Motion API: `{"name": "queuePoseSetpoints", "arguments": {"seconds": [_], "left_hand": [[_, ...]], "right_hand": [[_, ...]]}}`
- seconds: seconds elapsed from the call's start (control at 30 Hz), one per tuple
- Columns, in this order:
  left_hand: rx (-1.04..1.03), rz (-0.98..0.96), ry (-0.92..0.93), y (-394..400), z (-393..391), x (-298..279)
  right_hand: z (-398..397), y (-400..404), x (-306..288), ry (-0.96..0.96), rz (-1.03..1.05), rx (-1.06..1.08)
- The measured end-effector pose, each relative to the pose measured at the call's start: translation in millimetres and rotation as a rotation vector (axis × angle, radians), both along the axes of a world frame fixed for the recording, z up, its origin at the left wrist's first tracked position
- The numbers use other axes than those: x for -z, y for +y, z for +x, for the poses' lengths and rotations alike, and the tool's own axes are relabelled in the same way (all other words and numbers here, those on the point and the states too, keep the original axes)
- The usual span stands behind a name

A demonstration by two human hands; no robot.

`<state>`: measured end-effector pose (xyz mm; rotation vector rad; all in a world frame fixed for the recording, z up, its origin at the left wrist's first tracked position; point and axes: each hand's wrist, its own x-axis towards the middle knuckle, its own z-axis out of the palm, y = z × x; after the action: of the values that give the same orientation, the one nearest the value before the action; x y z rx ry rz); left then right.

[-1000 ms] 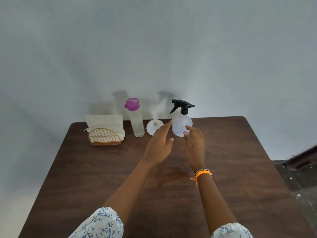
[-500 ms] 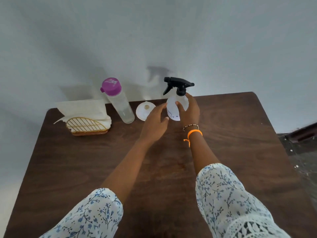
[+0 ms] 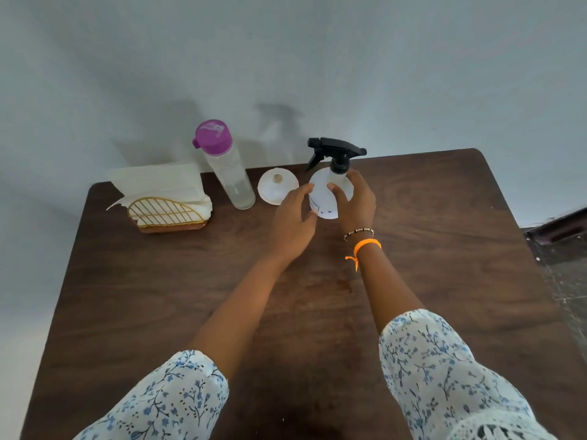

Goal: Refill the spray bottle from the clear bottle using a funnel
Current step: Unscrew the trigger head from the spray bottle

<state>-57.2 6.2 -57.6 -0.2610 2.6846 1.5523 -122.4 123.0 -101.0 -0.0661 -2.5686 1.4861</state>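
While my right hand (image 3: 354,206) curls round the spray bottle (image 3: 324,198) with thumb in front and fingers behind, my left hand (image 3: 293,219) lies against its other side with fingers nearly straight, only touching. It stands upright near the far edge of the bench (image 3: 444,249), between my two hands, its black trigger head (image 3: 336,150) still screwed on. I judge it light, thin-walled plastic, smooth and a little squashy, so the round body is the place to steady it while the stiff collar under the trigger gets twisted. Just left of it lies the white funnel (image 3: 276,187), then the clear bottle (image 3: 230,176) with its purple cap, holding liquid and likely heavier. Both are untouched.
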Motion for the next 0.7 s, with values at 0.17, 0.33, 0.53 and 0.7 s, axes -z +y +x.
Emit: {"name": "queuePoseSetpoints", "arguments": {"seconds": [0.17,0.33,0.53,0.7], "left_hand": [[-0.021,-0.064,0.055,-9,45,-4],[0.035,-0.133,0.013,-28,114,0],[0.055,-0.199,0.055,-43,184,5],[0.050,-0.134,0.058,-45,217,19]], "right_hand": [[63,-7,-7,-0.007,-0.048,-0.038],[134,-18,-22,-0.010,-0.081,-0.101],[206,-24,-29,-0.029,-0.084,-0.126],[245,-26,-25,-0.033,-0.069,-0.188]]}}
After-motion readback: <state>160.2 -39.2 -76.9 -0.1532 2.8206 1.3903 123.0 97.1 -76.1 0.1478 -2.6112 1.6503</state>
